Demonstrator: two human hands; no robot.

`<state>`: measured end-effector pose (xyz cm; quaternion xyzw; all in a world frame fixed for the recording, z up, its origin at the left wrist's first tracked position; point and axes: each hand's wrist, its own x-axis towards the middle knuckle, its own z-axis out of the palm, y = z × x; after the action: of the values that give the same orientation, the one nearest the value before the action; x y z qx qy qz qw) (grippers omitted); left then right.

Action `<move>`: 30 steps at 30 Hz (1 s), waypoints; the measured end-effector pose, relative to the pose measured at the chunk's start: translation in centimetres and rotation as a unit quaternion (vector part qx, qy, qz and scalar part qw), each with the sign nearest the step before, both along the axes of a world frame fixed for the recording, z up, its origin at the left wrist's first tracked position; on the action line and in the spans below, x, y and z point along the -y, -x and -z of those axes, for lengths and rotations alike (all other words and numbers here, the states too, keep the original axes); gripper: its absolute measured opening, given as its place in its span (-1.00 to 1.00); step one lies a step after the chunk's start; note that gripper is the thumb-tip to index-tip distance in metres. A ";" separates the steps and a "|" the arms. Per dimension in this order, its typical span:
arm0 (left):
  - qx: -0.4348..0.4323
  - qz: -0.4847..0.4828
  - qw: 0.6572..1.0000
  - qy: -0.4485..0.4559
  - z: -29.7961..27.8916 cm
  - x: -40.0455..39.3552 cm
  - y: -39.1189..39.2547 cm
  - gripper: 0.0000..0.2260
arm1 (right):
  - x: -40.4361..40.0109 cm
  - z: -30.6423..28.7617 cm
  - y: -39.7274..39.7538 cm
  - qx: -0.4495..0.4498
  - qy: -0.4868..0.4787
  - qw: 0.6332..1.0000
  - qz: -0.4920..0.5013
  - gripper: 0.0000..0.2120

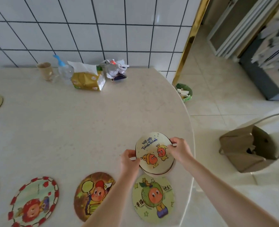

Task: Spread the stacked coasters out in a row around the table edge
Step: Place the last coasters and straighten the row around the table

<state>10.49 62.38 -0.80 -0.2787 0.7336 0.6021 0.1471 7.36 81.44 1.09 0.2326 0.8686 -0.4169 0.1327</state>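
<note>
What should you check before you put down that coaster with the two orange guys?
1. Both hands hold the top coaster: left hand and right hand pinch its edges. Ok.
2. Only one coaster lifted: another rim shows underneath. Cannot tell how many remain.
3. Free spot on the table farther along the edge. Ok.
4. Row so far lies flat: green coaster, balloon coaster, red-bordered coaster. Ok.
5. Tissue pack out of the way. Ok.

Both bare forearms reach forward to the top coaster [154,150]. Left hand [129,159] pinches its left rim, thumb on top; right hand [179,149] grips its right rim, all 5 fingers curled.
</note>
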 end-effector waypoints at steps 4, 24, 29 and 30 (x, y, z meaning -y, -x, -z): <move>0.008 0.007 1.000 -0.007 0.1 -0.8 1.6 -0.83 | -0.5 -0.6 2.0 -0.013 -0.014 1.000 -0.005 -0.78; 0.083 -0.085 0.992 0.042 2.2 -8.1 6.4 -0.89 | -5.0 1.8 13.9 0.038 -0.031 0.988 -0.146 -0.77; 0.087 -0.111 0.985 0.098 1.8 -9.3 7.0 -0.93 | -5.3 2.7 15.9 0.053 -0.036 0.981 -0.180 -0.78; 0.089 -0.116 0.984 0.099 1.8 -9.3 7.1 -0.93 | -5.4 2.7 16.3 0.057 -0.031 0.981 -0.183 -0.79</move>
<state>3.37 71.72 -2.62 -0.4272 0.7365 0.5122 0.1128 -8.92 86.80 -1.59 0.0965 0.9000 -0.3449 0.2486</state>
